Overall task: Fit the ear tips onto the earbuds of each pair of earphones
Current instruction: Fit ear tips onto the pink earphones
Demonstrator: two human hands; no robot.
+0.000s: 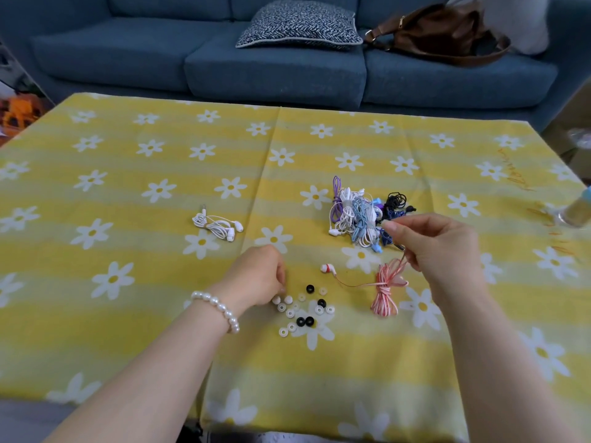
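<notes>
Several loose ear tips (303, 310), white, clear and black, lie scattered on the yellow flowered tablecloth (144, 193). My left hand (256, 276) reaches down at the left edge of that scatter, fingertips curled at a white tip; whether it pinches one I cannot tell. My right hand (435, 244) holds the cord of the red-and-white earphones (385, 292) lifted, the coiled bundle hanging to the cloth. One red-and-white earbud (327, 268) lies on the cloth. A white pair of earphones (217, 227) lies apart at the left. A pile of tangled earphones (361, 215) sits behind my right hand.
A plastic bottle (575, 212) stands at the table's right edge. Beyond the table is a blue sofa (271, 68) with a patterned cushion (300, 25) and a brown bag (444, 33). Orange items (19, 110) lie on the floor at far left.
</notes>
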